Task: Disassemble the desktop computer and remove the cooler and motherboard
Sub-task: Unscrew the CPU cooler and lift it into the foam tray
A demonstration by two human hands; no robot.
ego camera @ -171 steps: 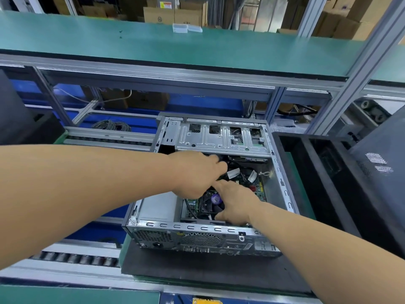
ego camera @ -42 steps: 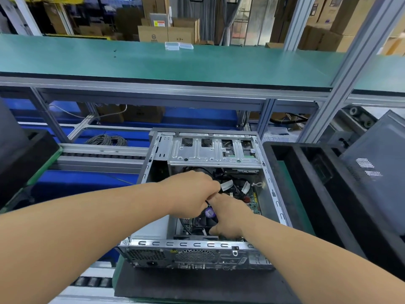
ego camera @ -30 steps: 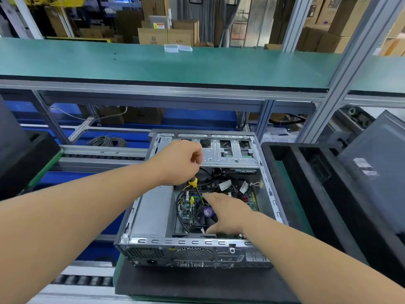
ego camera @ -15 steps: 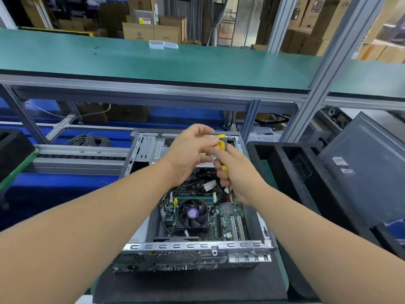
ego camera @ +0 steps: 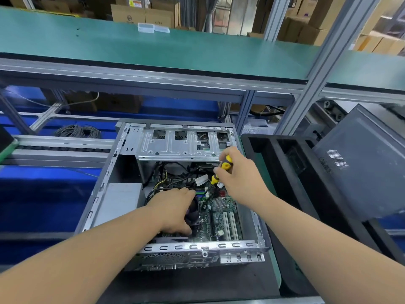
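Note:
The open desktop case (ego camera: 105,185) lies on a dark mat, its silver drive cage (ego camera: 175,145) at the far end. Inside lies the green motherboard (ego camera: 221,218). My left hand (ego camera: 173,209) is down on the black cooler fan (ego camera: 192,212), fingers curled over it, hiding most of it. My right hand (ego camera: 238,176) grips a yellow-and-black screwdriver (ego camera: 222,168), held tilted over the board's far right part with its tip pointing down among the cables.
A grey power supply (ego camera: 119,200) fills the case's left side. A black foam tray (ego camera: 285,172) stands right of the case, a grey side panel (ego camera: 361,163) leaning beyond it. A green shelf (ego camera: 175,49) overhangs the far side. Coiled cable (ego camera: 76,130) lies at back left.
The screwdriver passed from my left hand to my right hand above the case. My left hand then dropped back onto the cooler fan, and my right hand lowered the screwdriver toward the board.

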